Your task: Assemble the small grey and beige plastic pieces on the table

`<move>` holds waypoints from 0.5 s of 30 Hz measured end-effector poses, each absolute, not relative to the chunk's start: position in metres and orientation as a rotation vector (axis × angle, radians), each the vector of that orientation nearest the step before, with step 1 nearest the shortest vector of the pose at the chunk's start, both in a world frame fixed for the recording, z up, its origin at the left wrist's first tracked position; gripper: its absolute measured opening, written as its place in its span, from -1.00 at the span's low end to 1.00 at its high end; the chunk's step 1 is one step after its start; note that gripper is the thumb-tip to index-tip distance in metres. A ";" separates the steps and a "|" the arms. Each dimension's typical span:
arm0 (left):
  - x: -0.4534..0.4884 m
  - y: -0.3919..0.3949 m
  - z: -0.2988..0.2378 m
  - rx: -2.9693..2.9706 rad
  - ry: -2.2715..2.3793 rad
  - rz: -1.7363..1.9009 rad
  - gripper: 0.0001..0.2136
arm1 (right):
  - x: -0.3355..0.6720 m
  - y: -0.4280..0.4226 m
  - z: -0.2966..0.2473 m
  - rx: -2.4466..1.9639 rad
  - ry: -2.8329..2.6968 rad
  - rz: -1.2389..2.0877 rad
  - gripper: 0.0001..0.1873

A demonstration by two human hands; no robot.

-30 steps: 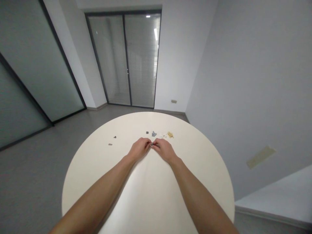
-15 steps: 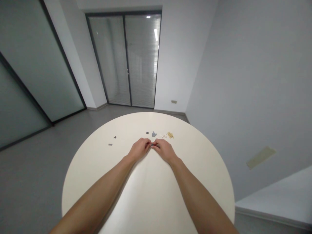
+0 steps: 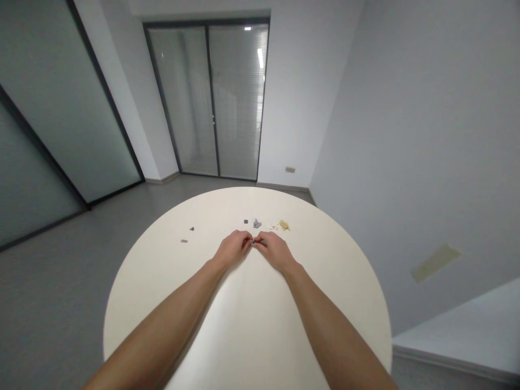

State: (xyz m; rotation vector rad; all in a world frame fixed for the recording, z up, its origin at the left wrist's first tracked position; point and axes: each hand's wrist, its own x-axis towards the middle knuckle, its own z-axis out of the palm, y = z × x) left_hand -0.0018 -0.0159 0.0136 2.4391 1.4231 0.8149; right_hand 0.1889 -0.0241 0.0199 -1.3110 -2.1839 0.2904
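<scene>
Hardly anything has moved since the earlier frame: the left hand (image 3: 233, 249) and right hand (image 3: 274, 251) sit where they were, and only the view has settled slightly. Both forearms (image 3: 174, 309) reach in from the bottom edge over the cream round surface (image 3: 309, 303). The hands are together near its middle, their fingertips meeting on a tiny dark piece (image 3: 254, 240) pinched between them. Most of it is hidden by the fingers, and it is too small to make out its shape.

Just beyond the hands lie a grey plastic piece (image 3: 257, 223), a small dark square piece (image 3: 246, 221), a few pale bits (image 3: 271, 226) and a little heap of tan pieces (image 3: 284, 225). Well off to the left are a dark speck-sized piece (image 3: 192, 228) and a small grey strip (image 3: 184, 240).

Past the surface's far rim runs the grey floor (image 3: 60, 303), up to a white wall (image 3: 406, 135) with a small wall plate (image 3: 290, 169) low down and a glazed double door (image 3: 207, 103) with slatted blinds behind the glass.
</scene>
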 end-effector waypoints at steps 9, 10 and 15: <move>0.000 -0.018 0.017 2.434 1.461 0.801 -0.82 | 0.188 -0.024 0.020 -1.327 -2.179 0.286 -0.91; 0.000 -0.018 0.017 2.435 1.466 0.804 -0.82 | 0.187 -0.024 0.021 -1.329 -2.179 0.289 -0.89; 0.001 -0.018 0.017 2.430 1.476 0.817 -0.82 | 0.187 -0.025 0.021 -1.344 -2.173 0.302 -0.81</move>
